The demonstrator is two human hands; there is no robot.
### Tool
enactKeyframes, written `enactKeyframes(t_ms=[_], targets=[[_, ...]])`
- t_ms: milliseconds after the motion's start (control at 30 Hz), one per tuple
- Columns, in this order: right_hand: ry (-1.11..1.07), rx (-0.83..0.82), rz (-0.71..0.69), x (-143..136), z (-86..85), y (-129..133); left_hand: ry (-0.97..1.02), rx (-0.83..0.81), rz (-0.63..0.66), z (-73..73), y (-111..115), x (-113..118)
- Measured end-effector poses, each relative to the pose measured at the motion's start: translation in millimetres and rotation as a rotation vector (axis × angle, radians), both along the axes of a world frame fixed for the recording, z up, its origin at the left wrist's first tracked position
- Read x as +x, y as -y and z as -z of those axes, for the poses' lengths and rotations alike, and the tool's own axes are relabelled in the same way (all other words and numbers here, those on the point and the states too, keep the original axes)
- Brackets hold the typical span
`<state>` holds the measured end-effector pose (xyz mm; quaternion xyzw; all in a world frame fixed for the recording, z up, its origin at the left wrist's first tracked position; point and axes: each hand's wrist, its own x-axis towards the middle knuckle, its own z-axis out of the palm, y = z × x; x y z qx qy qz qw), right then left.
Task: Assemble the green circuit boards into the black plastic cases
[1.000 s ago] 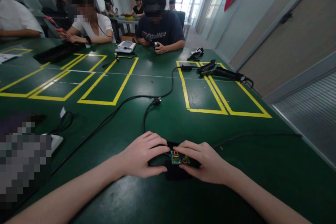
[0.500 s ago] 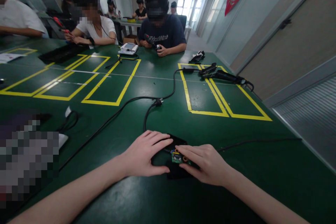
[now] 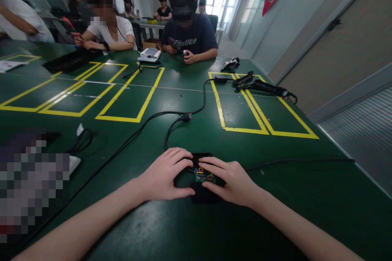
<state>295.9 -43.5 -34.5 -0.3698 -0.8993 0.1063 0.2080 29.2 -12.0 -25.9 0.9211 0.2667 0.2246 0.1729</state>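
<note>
A small green circuit board [image 3: 201, 176] with copper-wound ring coils lies over a black plastic case [image 3: 206, 196] on the table in front of me. My right hand [image 3: 234, 181] holds the board from its right side, fingers over the far edge and thumb at the near edge. Curved around the left end of the case, my left hand [image 3: 163, 175] has its fingertips at the far part and its thumb at the near part. A black power cord [image 3: 167, 136] runs from behind my left hand to a plug [image 3: 185, 118]. My hands partly hide the case.
Another black cable [image 3: 134, 130] crosses the green table. A black tool [image 3: 266, 88] lies at the far right among yellow tape outlines. A white device [image 3: 149, 54] stands near the far edge. A blurred-out item [image 3: 33, 187] is at left. Several people sit opposite.
The circuit board has gone from tilted to flatter over the case, shifting slightly left with my right hand. The case and my left hand have moved a little left and away.
</note>
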Motion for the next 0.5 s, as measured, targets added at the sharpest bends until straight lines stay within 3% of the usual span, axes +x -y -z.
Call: enactKeyframes(t_ms=[267,500], targets=[[-0.042,0.000,0.104,-1.0,3.4,6.6,0.008,-0.012,0.019,0.6,-2.6,-1.6],[-0.070,0.121,0.109,0.9,0.7,2.0,-0.001,0.031,0.041,3.5,-3.9,-2.3]])
